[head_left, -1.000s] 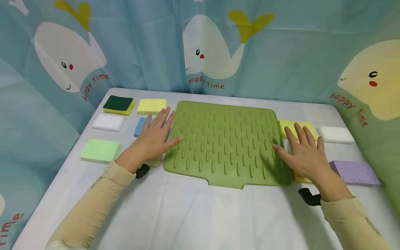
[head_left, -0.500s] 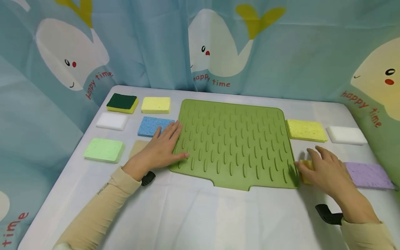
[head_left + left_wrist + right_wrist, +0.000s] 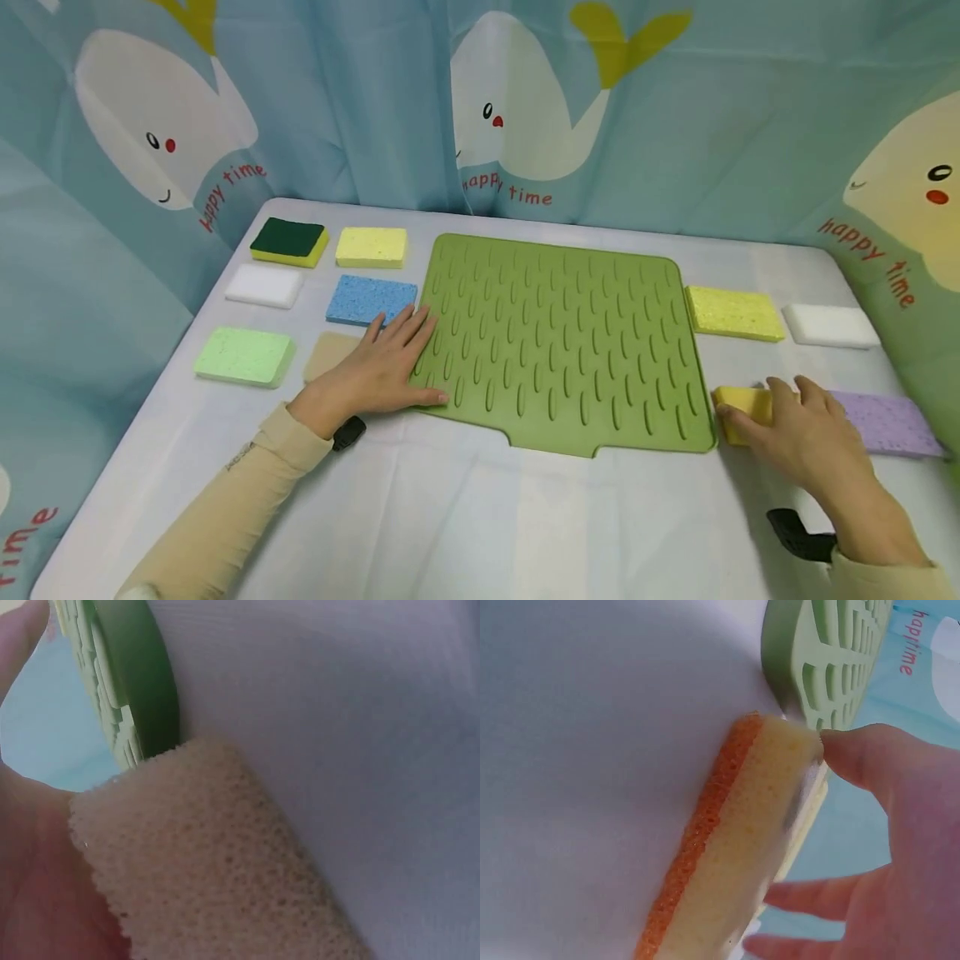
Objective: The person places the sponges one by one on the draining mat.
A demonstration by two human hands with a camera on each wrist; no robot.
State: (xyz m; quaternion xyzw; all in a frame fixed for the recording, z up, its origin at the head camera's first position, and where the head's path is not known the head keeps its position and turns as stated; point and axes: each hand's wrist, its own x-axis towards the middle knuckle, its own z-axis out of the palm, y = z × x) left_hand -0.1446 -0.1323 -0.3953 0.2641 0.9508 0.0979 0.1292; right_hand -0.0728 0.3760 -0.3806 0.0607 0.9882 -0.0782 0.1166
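A green ridged mat (image 3: pixel 555 342) lies mid-table. My left hand (image 3: pixel 382 367) rests flat on its left edge, fingers straight. Under that wrist a beige porous sponge (image 3: pixel 327 354) is partly hidden; the left wrist view shows the same beige sponge (image 3: pixel 210 862) close up. Right of the mat, my right hand (image 3: pixel 806 433) holds a yellow sponge (image 3: pixel 746 404) with an orange layer, thumb at its left end and fingers at its far side. In the right wrist view the sponge (image 3: pixel 735 832) still lies on the table. Beside that hand sits a purple sponge (image 3: pixel 892 425).
Left of the mat lie a green-topped yellow sponge (image 3: pixel 288 242), a pale yellow one (image 3: pixel 371 247), a white block (image 3: pixel 264 286), a blue sponge (image 3: pixel 371 300) and a light green one (image 3: pixel 243 357). At right are a yellow sponge (image 3: pixel 735 313) and a white block (image 3: pixel 830 325). A curtain (image 3: pixel 360 100) hangs behind.
My right hand has moved down and right from above the mat's edge onto the yellow sponge with the orange layer. My left hand has come down onto the mat's left edge.
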